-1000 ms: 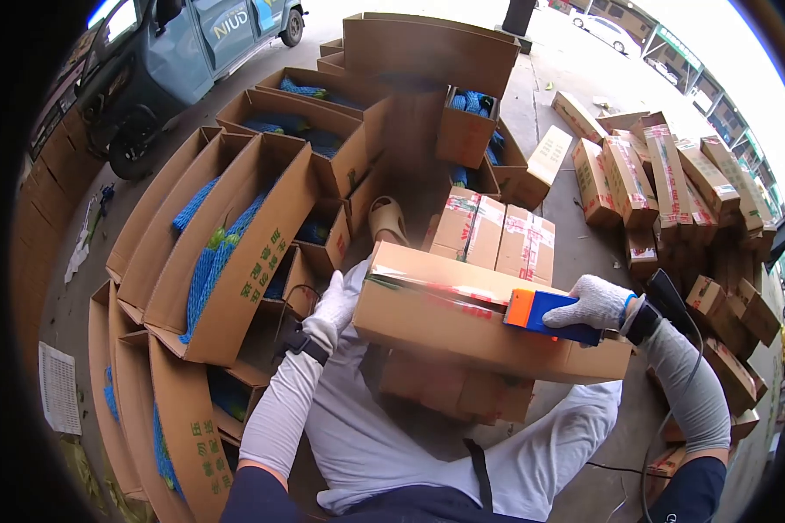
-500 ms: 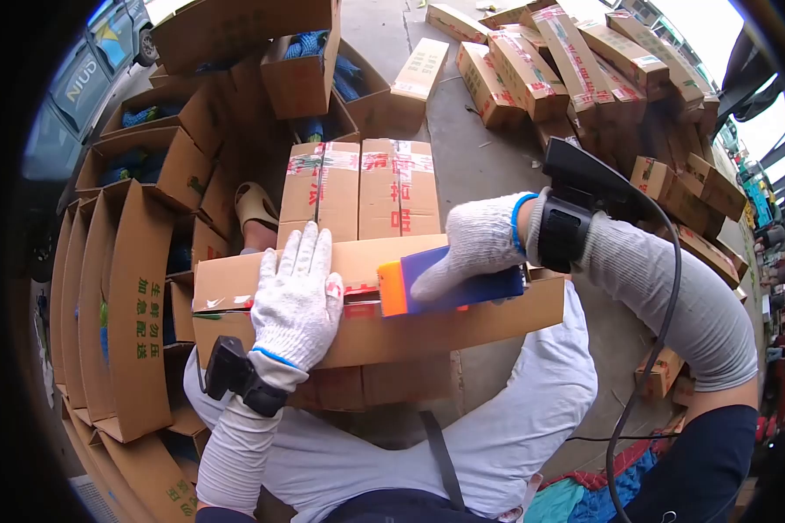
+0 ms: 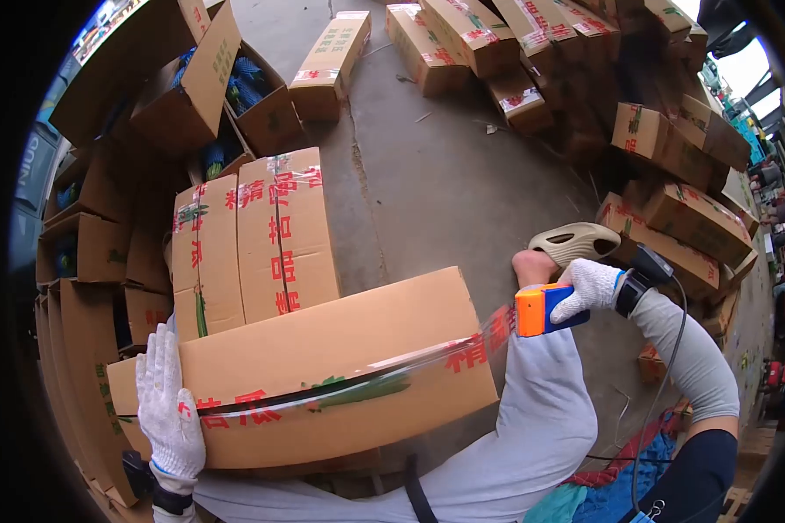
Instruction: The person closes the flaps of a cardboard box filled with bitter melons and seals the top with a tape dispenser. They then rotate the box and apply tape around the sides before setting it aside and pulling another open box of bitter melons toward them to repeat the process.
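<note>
A long cardboard box [image 3: 288,418] lies across my lap, its flaps closed. Clear tape with red print [image 3: 462,353] runs along its seam over a dark strip and stretches past the right end. My left hand [image 3: 167,410], in a white glove, rests with straight fingers on the box's left end. Off the right end, my gloved right hand [image 3: 589,292] is wrapped round an orange and blue tape dispenser [image 3: 539,311], and the tape leads from the box to it. Two taped boxes [image 3: 266,244] lie side by side just beyond the one on my lap.
Open boxes [image 3: 262,113] holding blue netted contents stand at the upper left, above several upright cartons [image 3: 87,375]. Closed boxes [image 3: 488,44] are piled at the upper right. Concrete floor [image 3: 436,192] shows between them. A sandal [image 3: 576,241] is beside my right hand.
My right hand has moved right with the tape dispenser, from the box's top to beyond its end, drawing tape along the seam. My left hand now lies farther left; the view has shifted.
</note>
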`<state>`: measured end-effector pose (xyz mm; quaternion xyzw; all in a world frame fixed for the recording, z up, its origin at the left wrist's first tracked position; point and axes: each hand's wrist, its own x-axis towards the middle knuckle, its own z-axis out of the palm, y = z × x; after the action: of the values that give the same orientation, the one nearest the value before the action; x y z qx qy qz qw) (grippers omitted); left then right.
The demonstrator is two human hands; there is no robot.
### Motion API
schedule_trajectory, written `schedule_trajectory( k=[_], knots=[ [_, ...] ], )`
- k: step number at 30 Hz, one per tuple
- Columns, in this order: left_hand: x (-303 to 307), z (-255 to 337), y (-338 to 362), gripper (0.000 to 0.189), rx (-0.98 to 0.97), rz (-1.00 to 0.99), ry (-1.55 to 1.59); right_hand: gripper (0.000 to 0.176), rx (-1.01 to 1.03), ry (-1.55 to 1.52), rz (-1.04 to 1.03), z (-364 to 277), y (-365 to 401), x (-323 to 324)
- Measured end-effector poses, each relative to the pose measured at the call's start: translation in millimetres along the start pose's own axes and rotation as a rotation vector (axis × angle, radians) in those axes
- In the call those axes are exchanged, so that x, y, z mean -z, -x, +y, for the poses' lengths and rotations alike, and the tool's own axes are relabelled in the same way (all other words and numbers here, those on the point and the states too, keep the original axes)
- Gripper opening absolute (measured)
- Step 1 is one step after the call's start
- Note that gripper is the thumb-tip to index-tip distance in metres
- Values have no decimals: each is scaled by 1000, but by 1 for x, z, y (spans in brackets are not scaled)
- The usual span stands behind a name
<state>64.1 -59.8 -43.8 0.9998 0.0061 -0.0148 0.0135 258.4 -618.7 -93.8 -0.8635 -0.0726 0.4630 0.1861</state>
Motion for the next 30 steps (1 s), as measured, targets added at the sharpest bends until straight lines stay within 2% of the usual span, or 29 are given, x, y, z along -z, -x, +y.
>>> schedule_trajectory(
  k=[1,2,4,6,7,8,10,11,14,16,17,20,24,26,28,29,30],
  knots=[
    [-1,2,0,65,16,14,32,57,38,10,-23,8,-15,-9],
    [-4,2,0,66,28,28,58,57,178,-17,-61,16,-37,-21],
    [-8,-4,2,66,33,29,44,56,133,-197,-182,34,-72,-46],
    [-15,-4,5,68,50,56,91,53,250,-238,-130,27,-77,-61],
    [-16,-5,7,70,49,58,136,52,119,-43,-141,23,-79,-62],
    [-15,-7,5,72,40,59,175,56,105,-27,-148,38,-90,-73],
    [-9,7,-4,57,-157,144,223,62,128,-295,-184,36,-91,-81],
    [-9,11,-4,59,-148,123,239,64,221,-227,-107,28,-95,-83],
    [-5,18,-6,65,-130,72,261,72,276,152,-123,-18,-107,-67],
    [-3,18,-5,65,-144,70,241,76,255,212,-192,-44,-96,-43],
    [-7,14,-4,65,-129,87,308,73,190,242,-226,-59,-89,-31],
    [-3,14,-6,63,-164,57,224,67,1,269,-379,-98,-81,-5],
    [-10,3,2,71,-40,31,194,64,-89,201,-534,-94,-108,-13],
    [-2,3,-5,68,-102,-13,79,63,-147,227,-594,-97,-109,-21],
    [5,3,-7,66,-154,-18,16,58,-102,332,-655,-97,-106,-36],
    [7,1,-8,66,-180,-12,10,52,-83,318,-594,-90,-108,-57],
    [7,1,-6,66,-206,-18,9,46,0,68,-583,-71,-112,-84]
  ],
)
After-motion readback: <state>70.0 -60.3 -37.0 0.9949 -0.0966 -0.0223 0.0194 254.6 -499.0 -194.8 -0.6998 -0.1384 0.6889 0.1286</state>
